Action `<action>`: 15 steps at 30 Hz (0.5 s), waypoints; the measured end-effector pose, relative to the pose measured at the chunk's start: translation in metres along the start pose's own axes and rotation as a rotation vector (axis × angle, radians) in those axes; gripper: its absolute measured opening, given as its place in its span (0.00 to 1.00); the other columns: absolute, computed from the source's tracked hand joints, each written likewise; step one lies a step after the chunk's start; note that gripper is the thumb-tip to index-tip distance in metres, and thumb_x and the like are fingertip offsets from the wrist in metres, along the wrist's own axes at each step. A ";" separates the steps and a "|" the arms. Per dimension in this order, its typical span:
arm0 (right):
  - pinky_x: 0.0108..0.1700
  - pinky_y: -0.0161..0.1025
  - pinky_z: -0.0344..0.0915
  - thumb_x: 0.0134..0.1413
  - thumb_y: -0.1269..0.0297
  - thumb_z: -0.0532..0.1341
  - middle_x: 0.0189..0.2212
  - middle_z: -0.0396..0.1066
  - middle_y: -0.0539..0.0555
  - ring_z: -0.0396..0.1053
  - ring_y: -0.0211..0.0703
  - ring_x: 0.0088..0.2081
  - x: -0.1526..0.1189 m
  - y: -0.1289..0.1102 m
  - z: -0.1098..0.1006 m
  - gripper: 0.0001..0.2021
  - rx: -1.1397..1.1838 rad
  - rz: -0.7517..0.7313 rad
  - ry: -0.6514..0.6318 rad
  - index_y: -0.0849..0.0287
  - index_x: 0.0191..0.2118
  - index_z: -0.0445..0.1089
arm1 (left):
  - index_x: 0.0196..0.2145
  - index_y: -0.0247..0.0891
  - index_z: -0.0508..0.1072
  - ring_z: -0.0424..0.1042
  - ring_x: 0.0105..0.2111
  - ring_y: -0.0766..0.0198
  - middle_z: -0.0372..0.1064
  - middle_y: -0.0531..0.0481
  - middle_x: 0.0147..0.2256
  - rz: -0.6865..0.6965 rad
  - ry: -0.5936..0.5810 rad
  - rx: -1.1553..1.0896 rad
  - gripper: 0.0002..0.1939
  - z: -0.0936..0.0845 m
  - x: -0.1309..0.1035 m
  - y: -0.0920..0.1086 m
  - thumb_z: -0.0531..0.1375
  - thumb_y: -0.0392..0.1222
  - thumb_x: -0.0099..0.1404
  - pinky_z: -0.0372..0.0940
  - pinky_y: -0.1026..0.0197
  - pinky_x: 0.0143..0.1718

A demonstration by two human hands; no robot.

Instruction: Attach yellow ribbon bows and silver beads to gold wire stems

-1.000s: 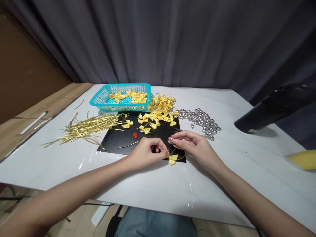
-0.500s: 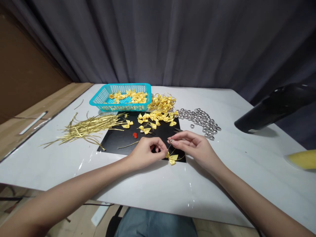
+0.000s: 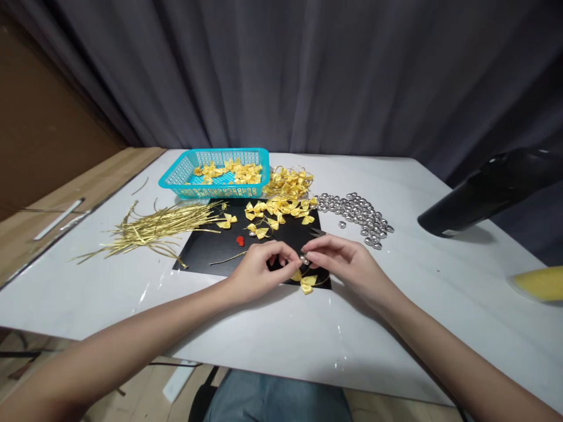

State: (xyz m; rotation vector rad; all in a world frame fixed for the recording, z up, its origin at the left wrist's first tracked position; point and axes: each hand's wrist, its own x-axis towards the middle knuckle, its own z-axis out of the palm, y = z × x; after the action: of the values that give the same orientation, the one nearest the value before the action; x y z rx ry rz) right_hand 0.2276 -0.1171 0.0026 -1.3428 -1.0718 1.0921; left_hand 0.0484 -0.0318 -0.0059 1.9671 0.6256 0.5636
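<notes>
Over the front of a black mat (image 3: pixel 211 252), my left hand (image 3: pixel 266 266) and my right hand (image 3: pixel 352 264) meet with fingertips nearly touching. A small silver bead (image 3: pixel 304 259) sits between them, pinched by my right hand. My left thumb and index finger are pinched at the bead's left side, on what looks like a thin cord end. Just below the fingertips hangs or lies a yellow bow (image 3: pixel 308 284) with a gold cord. Scissor tips (image 3: pixel 317 232) stick out behind my right hand.
A turquoise basket (image 3: pixel 214 191) holds yellow bows. Gold cords (image 3: pixel 162 228) lie left, a pile of bows (image 3: pixel 289 183) behind the mat, silver beads (image 3: pixel 358 214) to the right. A red piece (image 3: pixel 240 241) is on the mat. A black cylindrical object (image 3: pixel 457 205) stands tilted at right.
The bead and my right fingertips have come slightly down toward my left fingertips, which have risen a little. The bead now sits between both hands.
</notes>
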 end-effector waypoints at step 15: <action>0.42 0.42 0.70 0.44 0.56 0.72 0.30 0.77 0.51 0.74 0.43 0.36 0.001 -0.017 -0.020 0.09 0.078 -0.157 0.368 0.53 0.29 0.77 | 0.36 0.38 0.72 0.69 0.38 0.62 0.73 0.49 0.36 0.183 -0.169 0.219 0.02 -0.002 0.001 -0.009 0.59 0.36 0.64 0.62 0.61 0.41</action>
State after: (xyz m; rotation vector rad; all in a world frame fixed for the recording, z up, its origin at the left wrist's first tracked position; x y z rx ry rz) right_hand 0.2466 -0.1186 0.0199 -1.3108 -0.8363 0.7280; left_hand 0.0461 -0.0268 -0.0130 2.2672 0.4180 0.4476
